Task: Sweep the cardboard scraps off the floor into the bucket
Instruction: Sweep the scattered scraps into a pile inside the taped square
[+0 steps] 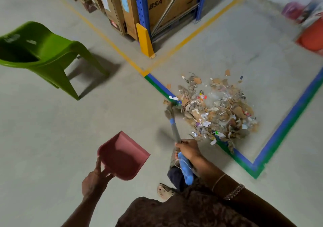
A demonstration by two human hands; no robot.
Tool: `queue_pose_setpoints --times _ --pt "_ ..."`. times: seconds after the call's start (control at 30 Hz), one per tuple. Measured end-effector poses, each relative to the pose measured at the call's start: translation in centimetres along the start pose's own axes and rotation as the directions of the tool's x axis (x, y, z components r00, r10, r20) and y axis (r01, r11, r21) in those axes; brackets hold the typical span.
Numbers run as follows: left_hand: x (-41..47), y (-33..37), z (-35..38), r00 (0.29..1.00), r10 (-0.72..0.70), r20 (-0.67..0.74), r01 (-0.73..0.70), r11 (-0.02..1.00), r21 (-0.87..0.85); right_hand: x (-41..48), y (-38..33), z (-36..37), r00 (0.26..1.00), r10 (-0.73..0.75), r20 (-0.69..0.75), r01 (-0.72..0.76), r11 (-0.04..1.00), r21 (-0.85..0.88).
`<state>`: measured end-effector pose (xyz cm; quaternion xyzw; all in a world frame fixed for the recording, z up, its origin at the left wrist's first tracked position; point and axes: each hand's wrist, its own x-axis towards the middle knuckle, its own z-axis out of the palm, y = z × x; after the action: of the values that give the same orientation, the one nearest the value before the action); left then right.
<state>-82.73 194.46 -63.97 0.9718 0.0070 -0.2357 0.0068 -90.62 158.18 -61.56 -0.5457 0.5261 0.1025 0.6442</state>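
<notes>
A heap of cardboard scraps (pixel 218 108) mixed with paper bits lies on the grey floor inside a blue-green taped corner. My right hand (pixel 188 149) grips a broom (pixel 174 130) by its handle, just above the blue grip end; the bristle head touches the floor at the heap's left edge. My left hand (pixel 95 181) holds a pink dustpan (pixel 123 157) by its handle, lifted off the floor, left of the broom. At the far right edge stands an orange-red bucket (pixel 312 38), partly cut off.
A green plastic chair (pixel 43 54) stands at the left. Cardboard boxes fill a blue rack (pixel 142 8) at the top, with a yellow guard (pixel 145 41) at its foot. Yellow floor lines (pixel 111 43) run from there. My foot (pixel 165 191) is below the broom.
</notes>
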Motion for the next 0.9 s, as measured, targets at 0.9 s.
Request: queue_pose_setpoints --times 0.9 --pt "19.0 14.8 -12.6 0.990 0.132 -0.039 -0.125 0.981 0.145 15.1 -8.8 1.2 0.978 0.086 -0.190 -0.087 0.996 0.003"
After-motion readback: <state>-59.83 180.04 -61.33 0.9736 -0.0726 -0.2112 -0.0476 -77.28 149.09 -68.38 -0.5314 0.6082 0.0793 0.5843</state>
